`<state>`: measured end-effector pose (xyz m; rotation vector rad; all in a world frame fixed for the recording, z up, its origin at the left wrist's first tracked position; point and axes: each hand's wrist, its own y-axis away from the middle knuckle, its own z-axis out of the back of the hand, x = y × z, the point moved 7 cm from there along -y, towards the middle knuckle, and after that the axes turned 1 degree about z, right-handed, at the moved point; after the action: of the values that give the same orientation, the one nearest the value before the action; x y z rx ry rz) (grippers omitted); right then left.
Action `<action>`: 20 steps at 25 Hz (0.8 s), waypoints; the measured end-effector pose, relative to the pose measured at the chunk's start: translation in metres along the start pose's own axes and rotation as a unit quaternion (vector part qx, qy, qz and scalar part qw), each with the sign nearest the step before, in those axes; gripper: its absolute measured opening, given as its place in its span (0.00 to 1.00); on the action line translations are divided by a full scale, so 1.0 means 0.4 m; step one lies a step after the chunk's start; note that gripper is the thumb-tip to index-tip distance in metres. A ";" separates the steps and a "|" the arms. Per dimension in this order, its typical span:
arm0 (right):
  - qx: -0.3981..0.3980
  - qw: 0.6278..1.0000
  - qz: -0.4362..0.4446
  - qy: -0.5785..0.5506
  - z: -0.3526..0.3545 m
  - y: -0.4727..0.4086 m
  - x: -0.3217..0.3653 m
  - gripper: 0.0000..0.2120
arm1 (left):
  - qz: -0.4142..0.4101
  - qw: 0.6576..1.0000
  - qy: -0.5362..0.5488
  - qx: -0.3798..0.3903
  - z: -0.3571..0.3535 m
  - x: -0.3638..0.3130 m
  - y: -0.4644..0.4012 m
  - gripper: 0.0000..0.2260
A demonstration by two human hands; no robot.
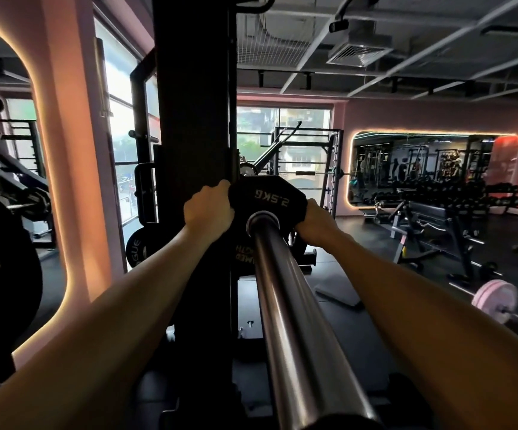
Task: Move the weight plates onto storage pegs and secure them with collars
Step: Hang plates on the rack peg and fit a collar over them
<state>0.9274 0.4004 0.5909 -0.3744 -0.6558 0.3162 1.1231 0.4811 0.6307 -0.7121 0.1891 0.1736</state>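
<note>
The small black plate marked 2.5KG sits at the far end of the shiny bar. It is gripped at its edges by the left hand and right hand. It should be kept flat and slid straight, so it is not jammed.

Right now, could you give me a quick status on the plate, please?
Both hands, left and right, grip the 2.5 kg plate. Plate at the end of the steel bar. No collar visible.

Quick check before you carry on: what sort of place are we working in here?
A gym's weights area, almost certainly. Both hands grip a 2.5KG plate at the end of a steel bar; dumbbell racks line the mirrored wall.
</note>
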 end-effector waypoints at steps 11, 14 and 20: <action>-0.006 0.998 0.061 0.033 0.188 0.374 0.088 0.18 | 0.010 0.999 0.012 -0.030 0.238 -0.050 0.329 0.13; -0.006 0.997 0.065 0.028 0.246 0.508 0.111 0.16 | 0.005 0.999 0.027 -0.038 0.326 -0.068 0.450 0.10; 0.021 0.994 0.105 0.020 0.381 0.782 0.178 0.13 | -0.023 0.998 0.023 -0.046 0.518 -0.127 0.695 0.09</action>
<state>0.8314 0.7419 0.6048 -0.4091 -0.5699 0.5205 1.0354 0.8204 0.6208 -0.8112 0.2100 0.1223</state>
